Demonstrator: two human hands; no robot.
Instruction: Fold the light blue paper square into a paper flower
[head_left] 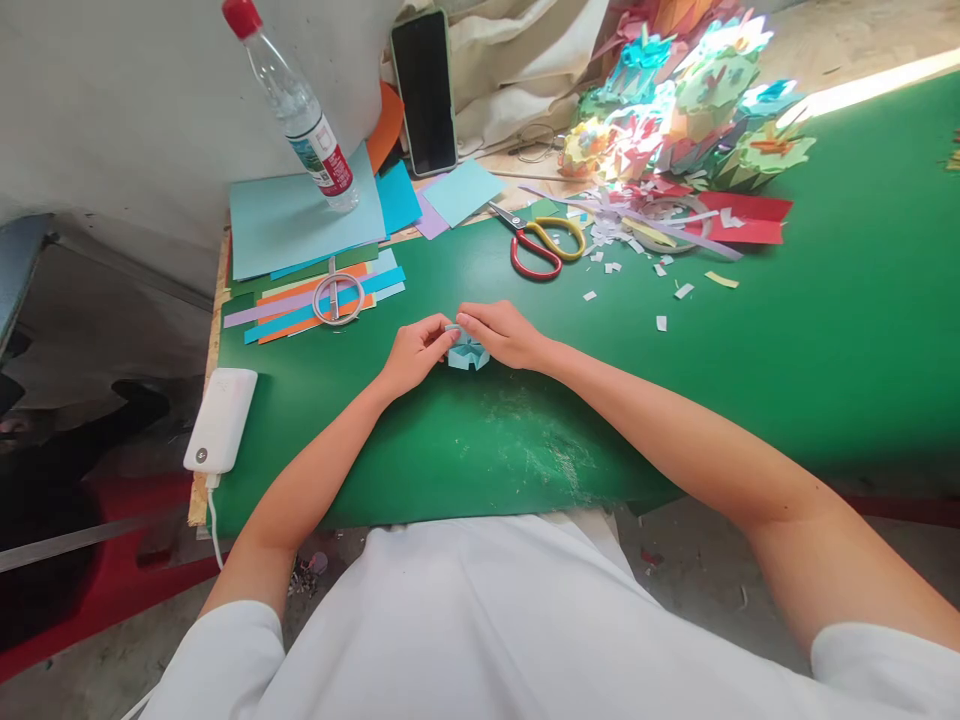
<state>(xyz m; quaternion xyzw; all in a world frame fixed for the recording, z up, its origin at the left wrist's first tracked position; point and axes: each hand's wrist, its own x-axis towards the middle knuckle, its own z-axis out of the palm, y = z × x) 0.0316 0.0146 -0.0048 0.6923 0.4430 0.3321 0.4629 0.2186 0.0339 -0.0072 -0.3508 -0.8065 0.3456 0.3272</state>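
A small light-blue folded paper piece (469,356) with several pointed flaps is between my hands, at the middle of the green table. My left hand (417,352) pinches its left edge with thumb and fingers. Over its upper right side lies my right hand (504,335), its fingers closed on the paper. The fingers hide the top of the piece. Beyond my right hand rest scissors (541,246) with one red and one yellow handle. Paper strips (300,310) in several colours lie left of my left hand, a roll of tape (338,299) on top of them.
A water bottle (307,120) stands on blue paper sheets (262,230) at the back left, near a propped phone (424,92). A power bank (221,420) sits at the left edge. Paper flowers (697,100) and white scraps (611,230) are at the back right.
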